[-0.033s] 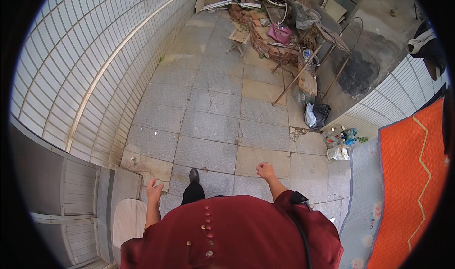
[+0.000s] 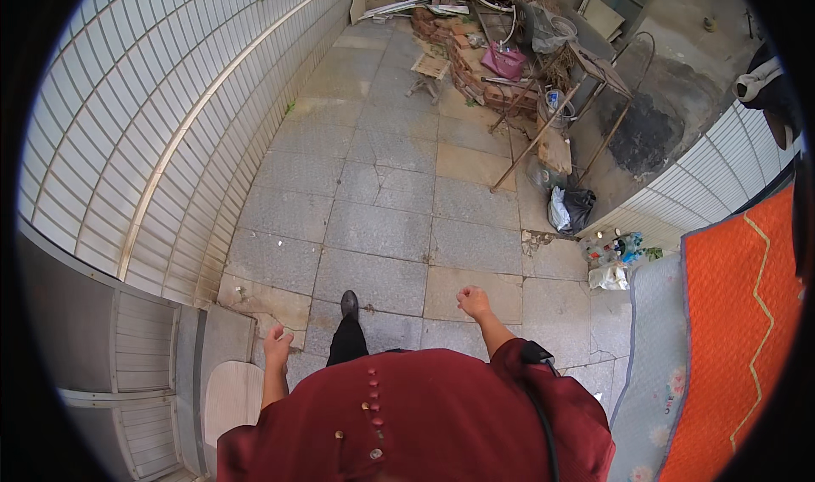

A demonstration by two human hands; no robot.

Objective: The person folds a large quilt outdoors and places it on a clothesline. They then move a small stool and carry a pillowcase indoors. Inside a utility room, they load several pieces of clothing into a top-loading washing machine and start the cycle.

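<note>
My left hand (image 2: 277,344) hangs in the air at my left side, fingers apart and loosely bent, holding nothing. It is nearest to a pale rounded mat (image 2: 233,404) on a step by the door. On the other side, my right hand (image 2: 474,302) hangs over the paving with its fingers curled in; nothing shows in it. Between the hands, a black shoe (image 2: 349,304) is set forward on the grey slabs (image 2: 373,271). My dark red buttoned top (image 2: 407,423) fills the lower middle.
A white tiled wall (image 2: 182,117) runs along the left. On the right hang an orange quilt (image 2: 734,329) and a grey-blue one. Bottles (image 2: 624,246), a black bag (image 2: 580,209), a rusty metal frame (image 2: 536,142), bricks (image 2: 465,73) and a small stool (image 2: 427,73) stand farther off.
The surroundings sit very slightly farther right in the picture, and the black shoe is a little farther forward. Both hands keep nearly the same place and pose.
</note>
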